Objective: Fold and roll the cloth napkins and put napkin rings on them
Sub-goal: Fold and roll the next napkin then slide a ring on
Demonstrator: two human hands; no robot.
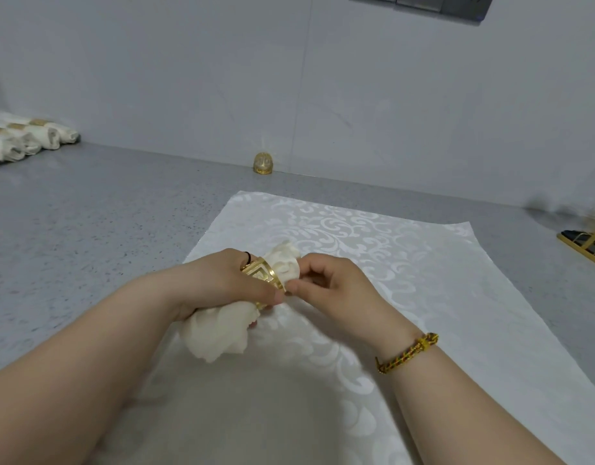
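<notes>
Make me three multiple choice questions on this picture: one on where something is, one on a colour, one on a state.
1. Where do the finished rolled napkins lie?
A: far left, by the wall. B: in a basket. C: at the right edge.
2. What colour is the napkin ring in the left hand?
A: silver. B: gold. C: black.
3. The held napkin is:
A: flat. B: passed through the ring. C: ringless.
Answers: A, they line up at far left against the wall; B, the metal shines gold; B, cloth shows on both sides of the ring, the right hand pinching one end.
</notes>
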